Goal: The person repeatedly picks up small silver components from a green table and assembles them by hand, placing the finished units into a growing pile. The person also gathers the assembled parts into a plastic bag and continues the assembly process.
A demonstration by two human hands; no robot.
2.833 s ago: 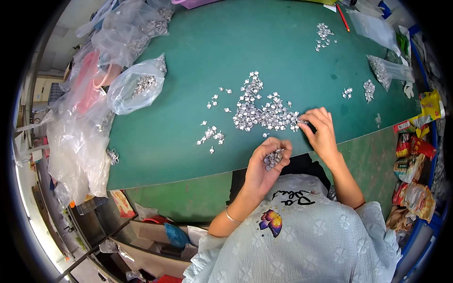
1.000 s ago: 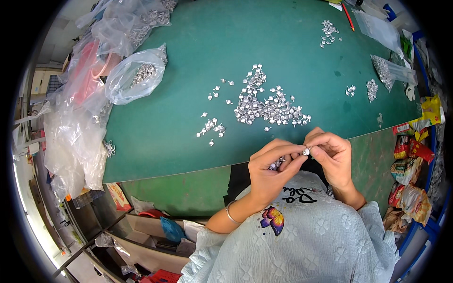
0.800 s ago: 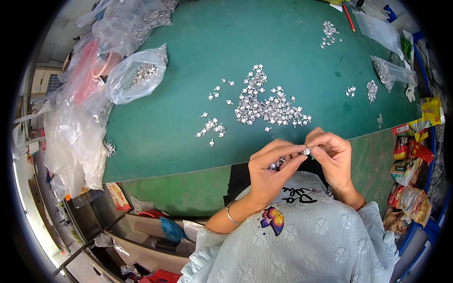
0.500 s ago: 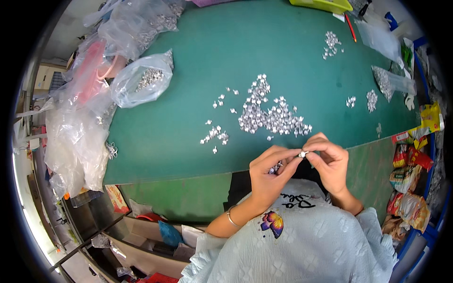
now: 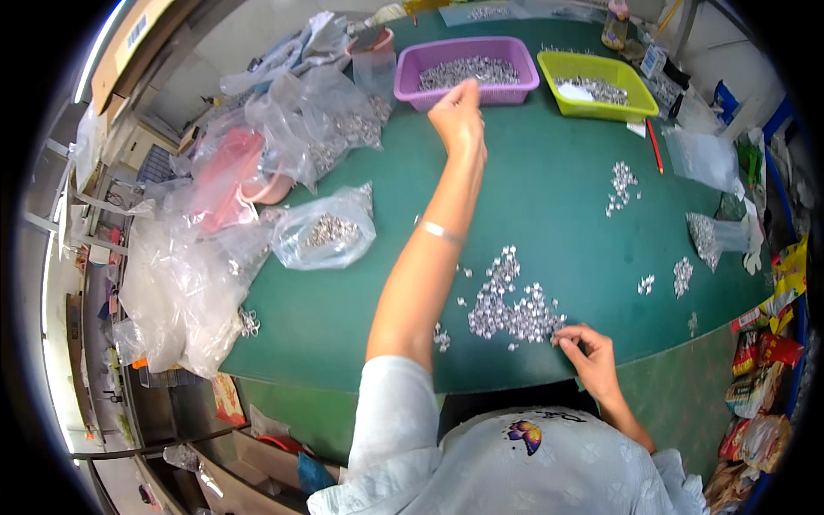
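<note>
My left hand (image 5: 459, 120) is stretched far forward, its fingers curled closed at the near rim of a purple basket (image 5: 403, 84). What it holds, if anything, is hidden. Small silver metal parts fill the basket's bottom. Close to me, my right hand (image 5: 590, 354) has thumb and forefinger brought together on a small silver part at the right edge of a loose pile of silver metal parts (image 5: 506, 309). My left forearm passes over the table left of this pile and covers some scattered parts.
A yellow-green basket (image 5: 644, 108) with more parts stands at the far right, a red pencil (image 5: 655, 148) below it. Clear bags (image 5: 322, 232) crowd the left side. Small clusters of parts (image 5: 621, 187) and a bag of parts (image 5: 705, 240) lie on the right of the green table (image 5: 549, 215).
My left hand has left the right hand and reached forward to the purple basket. My right hand has moved to the pile's edge. The view has tilted up, bringing both baskets into sight.
</note>
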